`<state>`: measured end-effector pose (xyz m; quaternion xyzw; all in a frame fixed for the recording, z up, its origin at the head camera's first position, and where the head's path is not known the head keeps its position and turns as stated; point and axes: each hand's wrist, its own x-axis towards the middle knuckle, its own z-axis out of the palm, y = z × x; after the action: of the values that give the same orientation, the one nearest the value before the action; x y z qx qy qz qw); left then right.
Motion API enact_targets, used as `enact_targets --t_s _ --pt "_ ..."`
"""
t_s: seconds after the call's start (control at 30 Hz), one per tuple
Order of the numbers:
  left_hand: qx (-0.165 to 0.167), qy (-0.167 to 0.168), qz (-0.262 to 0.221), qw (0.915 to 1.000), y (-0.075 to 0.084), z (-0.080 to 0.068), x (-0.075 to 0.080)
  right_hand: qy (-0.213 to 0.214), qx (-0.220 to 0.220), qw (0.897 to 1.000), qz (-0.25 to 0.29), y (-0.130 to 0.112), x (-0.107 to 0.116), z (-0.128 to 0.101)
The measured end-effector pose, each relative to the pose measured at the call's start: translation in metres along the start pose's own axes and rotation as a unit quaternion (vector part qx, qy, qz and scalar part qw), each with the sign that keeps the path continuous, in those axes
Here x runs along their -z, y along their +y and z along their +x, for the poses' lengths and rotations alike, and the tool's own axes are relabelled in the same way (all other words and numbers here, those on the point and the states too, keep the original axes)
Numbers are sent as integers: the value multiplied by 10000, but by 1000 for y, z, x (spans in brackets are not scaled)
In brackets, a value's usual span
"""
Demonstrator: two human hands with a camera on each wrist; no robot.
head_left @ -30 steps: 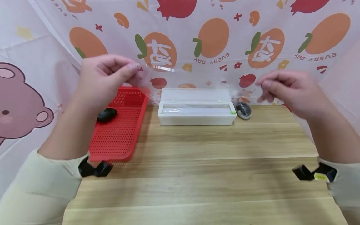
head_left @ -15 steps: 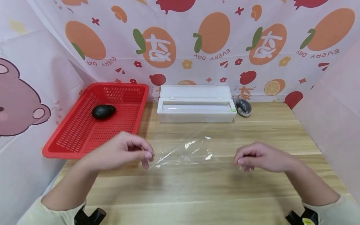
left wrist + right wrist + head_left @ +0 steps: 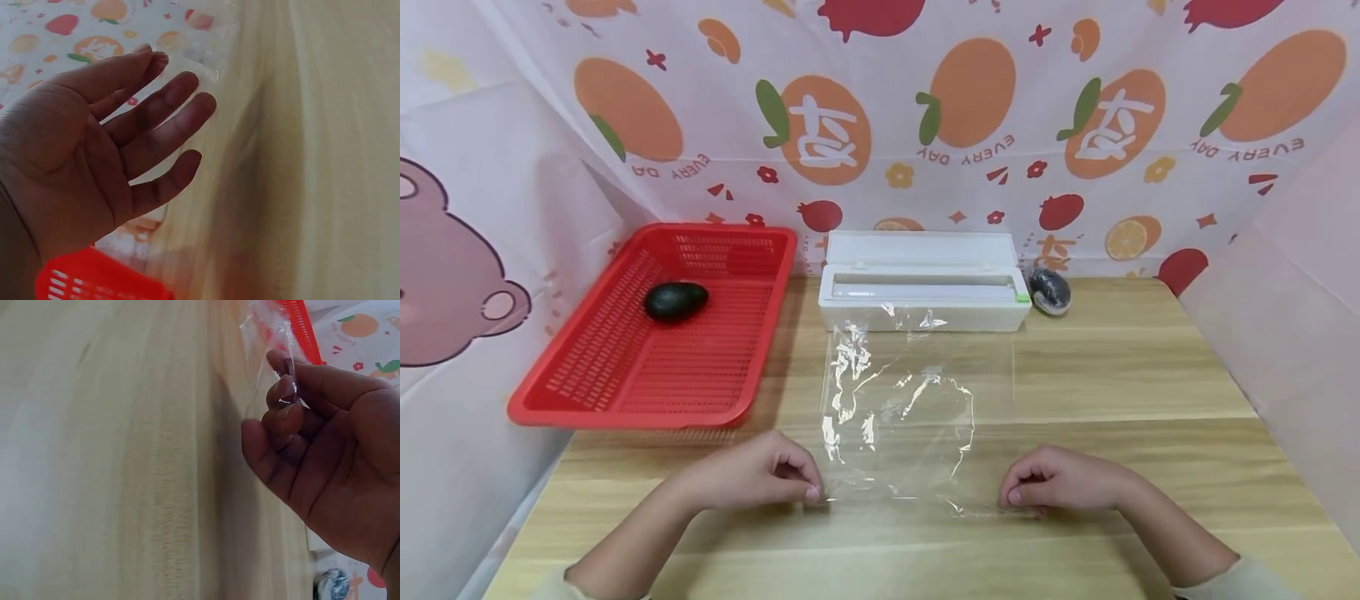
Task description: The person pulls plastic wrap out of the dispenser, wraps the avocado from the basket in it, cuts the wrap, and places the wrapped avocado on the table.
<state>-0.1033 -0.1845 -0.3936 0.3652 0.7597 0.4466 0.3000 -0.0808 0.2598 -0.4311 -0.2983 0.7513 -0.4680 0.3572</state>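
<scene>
Left hand [image 3: 763, 477] and right hand [image 3: 1067, 480] pinch clear film [image 3: 917, 417] by its near corners; uneven slack could make it cling to itself.

Colourless film [image 3: 917, 417] catches white glints over a tan, wood-grained table [image 3: 1135, 367], with a white box [image 3: 925, 318] and its green tab [image 3: 1022, 298] beyond. At left, a red basket [image 3: 625, 416] patterned with slots frames a near-black oval item [image 3: 676, 301]. The far white curtain [image 3: 887, 100] is printed with orange, red, green and yellow fruit and flowers.
</scene>
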Motion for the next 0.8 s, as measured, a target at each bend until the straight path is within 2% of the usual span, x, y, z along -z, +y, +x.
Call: enact_targets --t_s 0.17,0.43,0.6,0.8 --pt "59 -16 177 9998 -9 -3 -5 -51 48 9997 -241 5 -2 -2" --pt "187 -89 272 9994 -15 -10 -4 -40 4 9976 -687 10 -4 -7" --pt "181 -62 359 9992 -16 -13 -3 -55 -8 9975 -705 11 -4 -9" --pt "275 75 701 9971 -13 -15 -5 224 -31 9967 -785 13 -7 -12"
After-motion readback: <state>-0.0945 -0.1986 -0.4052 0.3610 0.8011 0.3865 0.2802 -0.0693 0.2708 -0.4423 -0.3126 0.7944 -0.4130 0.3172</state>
